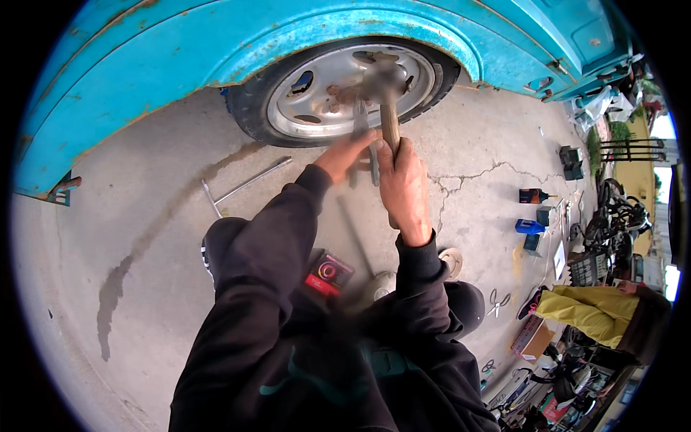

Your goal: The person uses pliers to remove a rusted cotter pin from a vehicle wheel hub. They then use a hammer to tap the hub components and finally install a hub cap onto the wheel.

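My right hand [404,180] is closed round the wooden handle of a hammer [389,122]. The hammer's head is smeared by motion in front of the wheel's centre. Just to its left, my left hand [344,155] grips a blurred grey metal tool [360,121], whose upper end points at the rusty hub [344,96]. Two narrow parts of that tool stick out below the fingers; its exact kind is unclear. The silver wheel [284,108] with its black tyre [248,108] sits under the turquoise vehicle body [173,79]. Where the tool meets the hub is blurred.
A long-armed metal wrench [253,180] lies on the concrete at left. Between my knees is a red and black box [329,273]. To the right are a blue bottle [529,227], a dark box [533,196] and scissors-like tools [497,302]. A person in yellow trousers [590,313] is farther right.
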The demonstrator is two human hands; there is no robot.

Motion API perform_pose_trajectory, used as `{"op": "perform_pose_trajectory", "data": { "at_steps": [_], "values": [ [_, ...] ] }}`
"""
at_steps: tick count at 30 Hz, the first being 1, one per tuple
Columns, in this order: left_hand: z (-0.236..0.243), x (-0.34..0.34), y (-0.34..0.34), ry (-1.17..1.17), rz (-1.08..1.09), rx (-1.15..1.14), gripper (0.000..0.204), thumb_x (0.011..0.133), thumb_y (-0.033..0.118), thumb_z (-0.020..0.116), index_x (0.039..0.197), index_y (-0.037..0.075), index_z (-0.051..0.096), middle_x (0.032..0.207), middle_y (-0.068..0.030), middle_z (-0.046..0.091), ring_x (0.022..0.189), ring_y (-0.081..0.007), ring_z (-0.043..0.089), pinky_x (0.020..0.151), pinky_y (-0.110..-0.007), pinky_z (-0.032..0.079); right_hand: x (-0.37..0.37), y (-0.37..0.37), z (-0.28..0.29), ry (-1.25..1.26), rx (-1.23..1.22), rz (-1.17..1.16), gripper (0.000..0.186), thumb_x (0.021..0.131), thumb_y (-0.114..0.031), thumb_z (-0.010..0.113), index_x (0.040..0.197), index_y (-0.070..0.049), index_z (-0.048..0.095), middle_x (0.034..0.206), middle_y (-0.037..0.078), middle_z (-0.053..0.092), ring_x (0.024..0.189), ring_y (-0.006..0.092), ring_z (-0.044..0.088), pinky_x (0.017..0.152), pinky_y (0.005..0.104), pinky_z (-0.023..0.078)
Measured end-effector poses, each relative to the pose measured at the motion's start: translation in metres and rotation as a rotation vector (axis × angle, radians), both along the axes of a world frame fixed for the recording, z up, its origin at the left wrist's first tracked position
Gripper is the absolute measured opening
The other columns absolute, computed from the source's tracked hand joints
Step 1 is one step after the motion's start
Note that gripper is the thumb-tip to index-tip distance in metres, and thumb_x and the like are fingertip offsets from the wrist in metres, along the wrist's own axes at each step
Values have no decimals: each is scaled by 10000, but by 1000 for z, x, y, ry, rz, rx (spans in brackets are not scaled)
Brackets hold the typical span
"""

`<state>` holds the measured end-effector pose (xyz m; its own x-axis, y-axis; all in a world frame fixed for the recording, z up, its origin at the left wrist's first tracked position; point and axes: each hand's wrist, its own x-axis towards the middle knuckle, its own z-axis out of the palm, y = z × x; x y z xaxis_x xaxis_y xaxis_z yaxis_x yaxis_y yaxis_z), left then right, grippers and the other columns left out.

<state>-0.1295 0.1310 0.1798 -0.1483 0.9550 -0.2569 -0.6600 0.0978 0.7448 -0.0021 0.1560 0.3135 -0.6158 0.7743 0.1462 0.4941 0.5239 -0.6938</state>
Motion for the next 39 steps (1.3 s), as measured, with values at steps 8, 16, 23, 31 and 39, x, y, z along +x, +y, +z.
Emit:
{"op": "perform_pose_trajectory", "data": {
  "at_steps": [8, 16, 23, 31, 39],
  "values": [
    [26, -6, -12, -131, -81, 51, 661, 1068, 488, 539, 1522, 15, 453, 1438, -152, 578, 1313, -285, 572, 1011, -460, 517, -2, -11, 45, 13, 0, -30, 246, 1039, -211, 584, 986, 27, 556, 780, 184, 741, 734, 383, 740, 633, 433, 569],
    [-62, 74, -27, 55, -331, -184, 537, 1038, 452, 618, 1328, 1, 614, 1240, -137, 691, 1130, -242, 663, 893, -435, 554, 3, -4, 26, 89, -137, -188, 420, 1085, -377, 572, 906, 1, 537, 618, 72, 555, 562, 141, 545, 524, 348, 450],
    [-147, 119, -13, 649, -330, -39, 443, 950, 369, 646, 872, -52, 759, 801, -142, 762, 690, -235, 721, 690, -386, 560, -5, -10, -6, -40, -10, -78, 389, 1067, -343, 585, 951, 27, 552, 666, 222, 593, 569, 369, 577, 581, 461, 464],
    [-109, 119, -33, 661, -488, -313, 505, 942, 436, 657, 850, -48, 766, 759, -167, 746, 640, -269, 703, 696, -410, 558, 1, -13, 28, -48, 19, -152, 401, 1071, -350, 575, 947, 30, 546, 662, 228, 591, 589, 398, 583, 576, 482, 457],
    [-118, 124, -30, 653, -471, -304, 560, 956, 479, 664, 856, -65, 754, 718, -162, 726, 627, -285, 690, 691, -424, 549, 0, -4, 43, -162, -80, -179, 381, 1069, -331, 591, 936, 22, 539, 682, 223, 605, 585, 399, 575, 577, 470, 457]
  ]
}}
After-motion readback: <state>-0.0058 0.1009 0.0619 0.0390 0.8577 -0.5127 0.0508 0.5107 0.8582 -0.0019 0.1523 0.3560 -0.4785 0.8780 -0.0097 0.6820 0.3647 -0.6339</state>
